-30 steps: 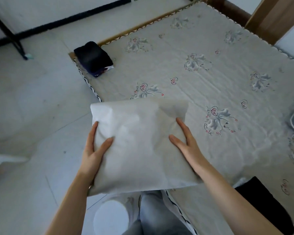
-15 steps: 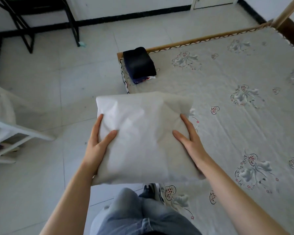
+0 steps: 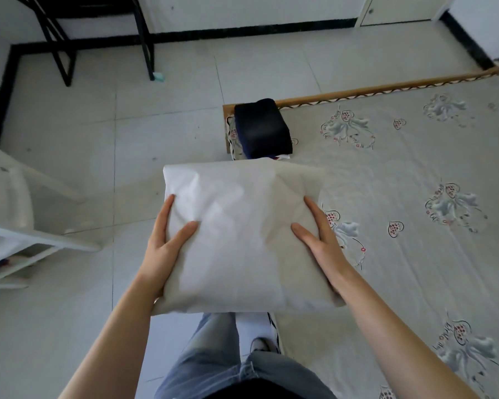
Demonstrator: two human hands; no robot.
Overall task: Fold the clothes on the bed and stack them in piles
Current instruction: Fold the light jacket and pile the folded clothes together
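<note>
1. You held the folded white garment point(image 3: 242, 240) above the bed point(image 3: 401, 226) edge, left hand point(image 3: 167, 246) and right hand point(image 3: 320, 243) clamping opposite sides to keep folds flat.
2. The dark pile point(image 3: 261, 129) sat far ahead, probably its destination.

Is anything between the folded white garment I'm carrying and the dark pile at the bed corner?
Nothing visible. The folded white garment, held by the left hand and right hand, is just short of the dark pile; only bare bedsheet and floor show near it.
</note>
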